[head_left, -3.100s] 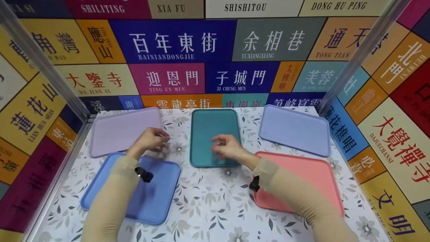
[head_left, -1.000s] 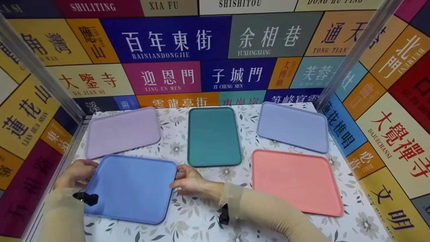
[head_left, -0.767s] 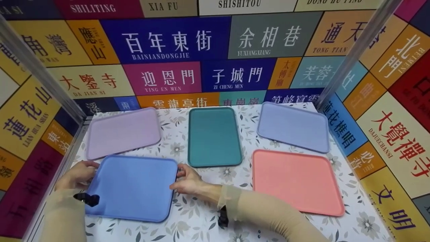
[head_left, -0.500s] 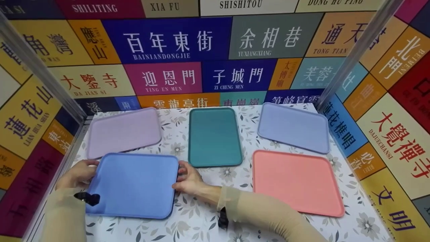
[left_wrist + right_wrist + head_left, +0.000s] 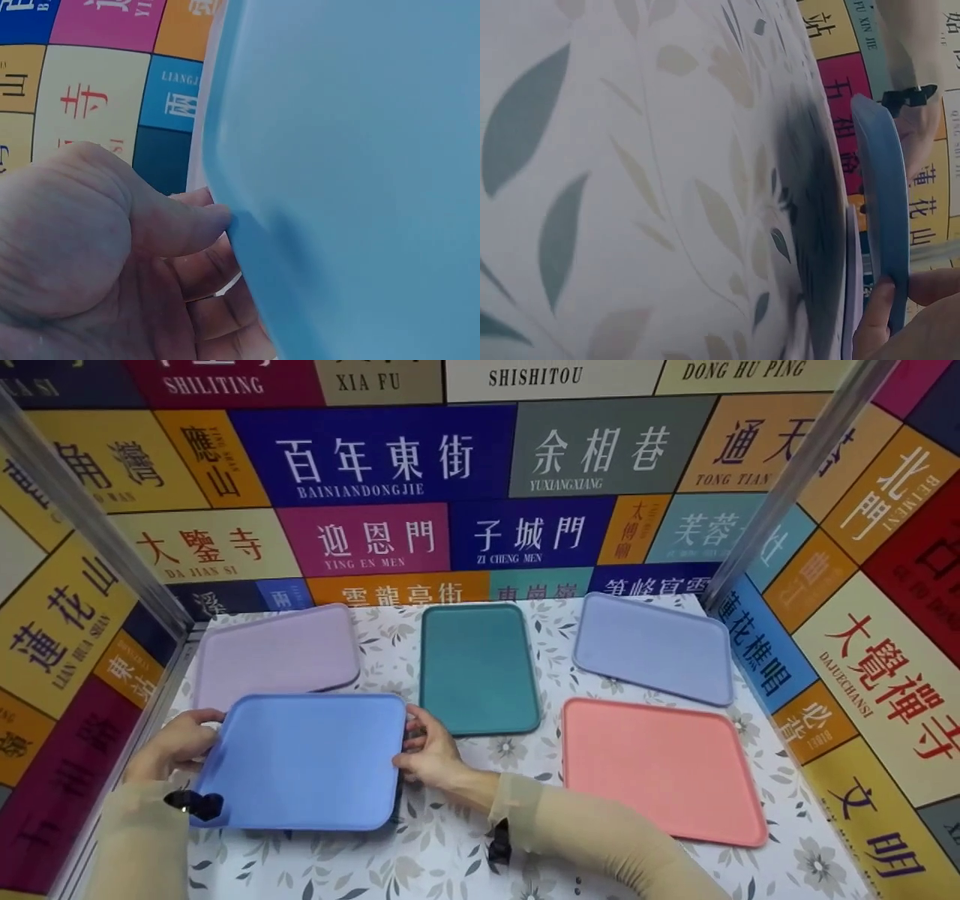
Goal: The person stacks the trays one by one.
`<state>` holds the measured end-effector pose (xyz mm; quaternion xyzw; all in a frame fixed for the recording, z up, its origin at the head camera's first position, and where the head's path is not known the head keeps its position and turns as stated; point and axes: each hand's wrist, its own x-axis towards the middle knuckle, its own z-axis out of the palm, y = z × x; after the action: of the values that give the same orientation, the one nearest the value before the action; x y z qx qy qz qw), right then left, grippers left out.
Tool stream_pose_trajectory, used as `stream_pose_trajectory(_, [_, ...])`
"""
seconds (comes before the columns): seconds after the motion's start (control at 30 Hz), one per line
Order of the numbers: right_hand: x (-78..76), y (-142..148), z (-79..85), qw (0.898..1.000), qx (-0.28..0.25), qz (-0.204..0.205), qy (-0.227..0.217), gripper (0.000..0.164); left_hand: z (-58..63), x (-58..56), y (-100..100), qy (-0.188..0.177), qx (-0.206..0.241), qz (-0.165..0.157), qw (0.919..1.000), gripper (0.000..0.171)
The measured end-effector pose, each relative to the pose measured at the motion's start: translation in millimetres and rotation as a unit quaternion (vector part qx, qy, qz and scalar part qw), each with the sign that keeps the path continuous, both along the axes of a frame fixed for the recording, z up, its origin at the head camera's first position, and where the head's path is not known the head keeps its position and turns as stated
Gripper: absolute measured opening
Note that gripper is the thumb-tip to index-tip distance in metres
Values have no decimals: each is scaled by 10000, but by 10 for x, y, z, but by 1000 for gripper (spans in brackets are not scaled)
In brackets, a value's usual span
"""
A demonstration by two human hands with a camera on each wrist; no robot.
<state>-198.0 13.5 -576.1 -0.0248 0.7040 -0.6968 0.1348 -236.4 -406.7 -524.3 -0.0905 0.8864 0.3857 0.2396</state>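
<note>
A blue rectangular tray [image 5: 307,765] is held between both hands at the left front of the table. My left hand [image 5: 176,746] grips its left edge; in the left wrist view the thumb [image 5: 184,225] lies at the rim with fingers curled beneath. At the right edge my right hand [image 5: 435,754] pinches the rim, thumb on the near side. In the right wrist view the blue tray [image 5: 889,202] is seen edge-on, raised off the patterned tabletop [image 5: 667,187] with its shadow below.
Behind the blue tray lies a pale purple tray [image 5: 277,652], partly overlapped by it. A green tray [image 5: 480,667] lies at the back middle, a lavender-blue tray [image 5: 652,649] at the back right, and a pink tray [image 5: 660,772] at the front right. Lettered walls [image 5: 367,450] enclose the table.
Both hands came from above the table to the blue tray's sides and took hold of it. The tray then rose off the table, its near edge lifting and its far edge now overlapping the purple tray.
</note>
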Motion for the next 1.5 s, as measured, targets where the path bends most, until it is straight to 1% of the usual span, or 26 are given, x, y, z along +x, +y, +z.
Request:
stream_pose_trajectory(0.1, [-79, 70, 52, 9999, -106, -22, -90, 97, 10, -9, 55, 63, 92, -20, 9999, 67])
stream_pose_trajectory(0.27, [-248, 259, 168, 9995, -96, -16, -292, 95, 57, -46, 198, 150, 283, -111, 9994, 65])
stream_pose_trajectory(0.37, [-348, 372, 234, 9991, -78, -8, -407, 95, 103, -78, 266, 176, 546, -148, 9982, 64])
stream_pose_trajectory(0.47, [-433, 465, 264, 9986, -121, -27, -512, 95, 130, -115, 315, 207, 805, -194, 9964, 64])
stream_pose_trajectory(0.53, [-487, 523, 275, 9985, -134, -42, -523, 95, 134, -140, 342, 208, 993, -213, 9946, 65])
stream_pose_trajectory(0.7, [-633, 664, 306, 9984, -46, -178, -543, 95, 148, -205, 433, 163, 1532, -132, 9880, 68])
stream_pose_trajectory(0.8, [-724, 756, 329, 9975, 76, -324, -620, 93, 148, -248, 505, 188, 1793, -19, 9836, 69])
stream_pose_trajectory(0.9, [-812, 847, 348, 9967, 175, -445, -657, 86, 130, -301, 597, 310, 1965, 128, 9799, 69])
stream_pose_trajectory(1.07, [-934, 979, 380, 9951, 204, -685, -683, 68, 92, -364, 765, 566, 2076, 414, 9757, 68])
stream_pose_trajectory(1.23, [-991, 1056, 396, 9934, 65, -966, -624, 56, 73, -384, 900, 714, 2240, 865, 9681, 68])
stream_pose_trajectory(1.4, [-1000, 1054, 398, 9887, -180, -1441, -363, 43, 52, -394, 998, 836, 2486, 1516, 9530, 67])
stream_pose_trajectory(1.5, [-990, 1020, 399, 9851, -443, -1636, -280, 40, 25, -395, 1050, 838, 2738, 1888, 9393, 68])
